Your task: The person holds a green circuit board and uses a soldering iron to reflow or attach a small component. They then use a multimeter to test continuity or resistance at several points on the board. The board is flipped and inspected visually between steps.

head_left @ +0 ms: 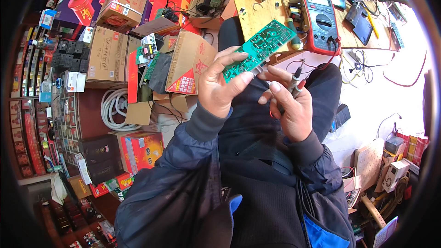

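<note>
Circuit board [258,49], green and rectangular, is held up over the person's lap, its far end reaching the near edge of the wooden worktop [250,7]; the left hand [220,82] grips its lower end, thumb across the face and fingers curled behind. The right hand [290,105] is closed round two meter probes [296,82] (one black, one red), their tips near the board's lower edge. On the worktop, just beyond the board, lies a red multimeter [320,20], with a green-handled screwdriver [292,30] beside it. Cardboard boxes [121,4] crowd the floor to the left
</note>
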Demonstrator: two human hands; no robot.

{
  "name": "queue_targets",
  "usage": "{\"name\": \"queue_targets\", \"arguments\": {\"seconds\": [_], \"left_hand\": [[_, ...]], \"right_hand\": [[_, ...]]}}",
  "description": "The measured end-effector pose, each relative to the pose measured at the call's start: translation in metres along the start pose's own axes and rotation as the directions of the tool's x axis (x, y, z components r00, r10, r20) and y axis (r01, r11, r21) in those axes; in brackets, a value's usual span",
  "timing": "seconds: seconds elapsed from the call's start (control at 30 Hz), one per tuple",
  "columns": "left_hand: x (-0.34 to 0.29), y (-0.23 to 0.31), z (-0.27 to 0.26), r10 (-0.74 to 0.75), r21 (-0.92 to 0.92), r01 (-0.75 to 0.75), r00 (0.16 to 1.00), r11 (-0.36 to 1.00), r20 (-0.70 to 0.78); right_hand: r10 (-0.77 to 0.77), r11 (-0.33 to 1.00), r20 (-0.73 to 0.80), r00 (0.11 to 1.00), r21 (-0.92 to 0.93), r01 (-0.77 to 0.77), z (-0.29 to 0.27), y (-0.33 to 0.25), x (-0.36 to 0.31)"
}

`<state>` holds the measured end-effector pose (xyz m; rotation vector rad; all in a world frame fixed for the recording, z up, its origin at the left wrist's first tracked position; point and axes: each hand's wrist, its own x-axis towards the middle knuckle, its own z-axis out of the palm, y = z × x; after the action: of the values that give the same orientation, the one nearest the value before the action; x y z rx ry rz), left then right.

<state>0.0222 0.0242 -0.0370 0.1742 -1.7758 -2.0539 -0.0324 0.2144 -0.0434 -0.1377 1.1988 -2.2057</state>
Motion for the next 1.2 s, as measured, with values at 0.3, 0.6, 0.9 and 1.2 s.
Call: {"name": "queue_targets", "arguments": {"seconds": [0.3, 0.6, 0.9, 1.2], "left_hand": [[0.006, -0.012, -0.025, -0.358, -0.745, 0.298, 0.930, 0.597, 0.086], [0.004, -0.011, -0.027, -0.414, -0.893, 0.333, 0.890, 0.304, 0.191], [0.006, -0.001, -0.017, -0.432, -0.919, 0.306, 0.884, 0.248, 0.178], [0.009, 0.006, -0.014, -0.431, -0.933, 0.289, 0.885, 0.214, 0.175]], "right_hand": [[-0.049, 0.997, 0.002, 0.999, -0.059, 0.049, 0.002, 0.001, -0.002], [-0.043, 0.998, 0.003, 0.999, -0.048, 0.043, 0.002, 0.001, -0.003], [-0.012, 1.000, 0.001, 1.000, -0.011, 0.012, 0.001, -0.003, -0.004], [-0.035, 0.997, -0.020, 0.999, -0.069, 0.033, 0.002, -0.002, -0.004]]}}
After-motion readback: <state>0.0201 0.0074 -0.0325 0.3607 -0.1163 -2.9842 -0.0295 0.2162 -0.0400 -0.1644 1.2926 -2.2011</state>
